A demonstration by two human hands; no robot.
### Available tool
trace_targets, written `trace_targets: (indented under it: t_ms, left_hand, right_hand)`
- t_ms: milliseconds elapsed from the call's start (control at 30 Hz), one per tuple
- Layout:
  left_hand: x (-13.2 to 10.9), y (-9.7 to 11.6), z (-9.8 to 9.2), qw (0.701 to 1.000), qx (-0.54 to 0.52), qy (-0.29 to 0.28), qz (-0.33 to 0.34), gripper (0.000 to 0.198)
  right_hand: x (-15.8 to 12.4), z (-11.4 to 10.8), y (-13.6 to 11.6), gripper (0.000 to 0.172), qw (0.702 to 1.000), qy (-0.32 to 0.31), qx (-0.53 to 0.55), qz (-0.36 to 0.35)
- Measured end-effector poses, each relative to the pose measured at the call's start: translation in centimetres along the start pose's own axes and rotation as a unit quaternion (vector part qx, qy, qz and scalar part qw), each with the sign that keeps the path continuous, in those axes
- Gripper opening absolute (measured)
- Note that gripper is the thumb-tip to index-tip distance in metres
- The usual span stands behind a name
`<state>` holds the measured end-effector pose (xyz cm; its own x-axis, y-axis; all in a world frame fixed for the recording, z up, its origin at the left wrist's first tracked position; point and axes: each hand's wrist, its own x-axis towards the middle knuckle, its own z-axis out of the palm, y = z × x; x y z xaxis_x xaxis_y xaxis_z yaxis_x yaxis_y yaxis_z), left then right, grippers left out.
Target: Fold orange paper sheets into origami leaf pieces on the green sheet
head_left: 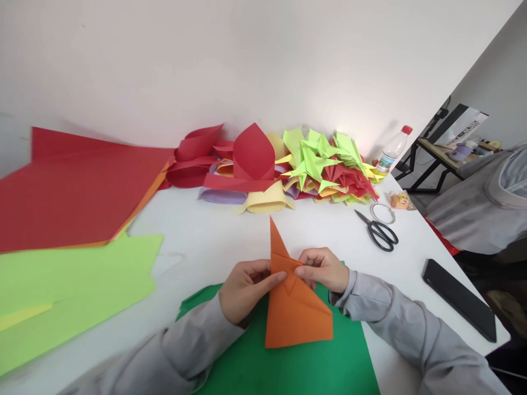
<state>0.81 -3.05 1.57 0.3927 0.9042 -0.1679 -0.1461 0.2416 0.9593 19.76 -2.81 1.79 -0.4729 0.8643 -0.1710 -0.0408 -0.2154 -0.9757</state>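
Observation:
A folded sheet of orange paper point(294, 318), with a narrow point at its top and a wide base, is held up over a green paper sheet point(329, 367). My left hand point(249, 288) pinches its left edge, thumb on the front face and fingers behind. On the other side, my right hand point(323, 269) grips the right edge near a small fold, its thumb on the front. Parts of the fingers on both hands are hidden behind the paper. Creases and a small V-shaped flap show between the thumbs.
Red sheets point(82, 192) and light-green sheets point(82, 291) lie left. Folded red paper point(253, 153) and green paper stars point(317, 156) are heaped along the wall. Right are a bottle point(391, 151), scissors point(381, 233), tape roll point(382, 213), snack packet point(400, 200), black phone point(459, 299) and a person's grey clothing point(473, 203).

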Motion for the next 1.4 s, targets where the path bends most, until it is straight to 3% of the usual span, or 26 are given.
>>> trace_targets:
  t_ms: [167, 367, 600, 933, 1267, 1400]
  left_hand:
    - [-0.1, 0.3, 0.4, 1.000, 0.016, 0.006, 0.010, 0.026]
    - [-0.2, 0.4, 0.6, 0.999, 0.013, 0.030, 0.019, 0.022]
    - [-0.3, 0.5, 0.7, 0.999, 0.015, 0.041, 0.010, 0.025]
    - [-0.3, 0.2, 0.7, 0.999, 0.023, 0.035, 0.017, 0.022]
    - [-0.3, 0.0, 0.6, 0.999, 0.011, 0.027, 0.020, 0.022]
    - [-0.2, -0.3, 0.4, 0.999, -0.001, 0.030, 0.023, 0.021]
  right_hand:
    - [0.0, 0.2, 0.4, 0.048, 0.999, 0.033, -0.009, -0.007]
    - [-0.1, 0.5, 0.6, 0.046, 0.999, 0.025, -0.030, -0.015]
    - [-0.9, 1.1, -0.2, 0.033, 0.966, 0.153, -0.146, -0.146]
    - [-1.1, 1.4, 0.2, 0.035, 0.950, 0.166, -0.225, -0.143]
    - [-1.5, 1.8, -0.1, 0.043, 0.973, 0.122, -0.177, -0.080]
    - [-1.4, 1.9, -0.1, 0.040, 0.968, 0.137, -0.192, -0.088]
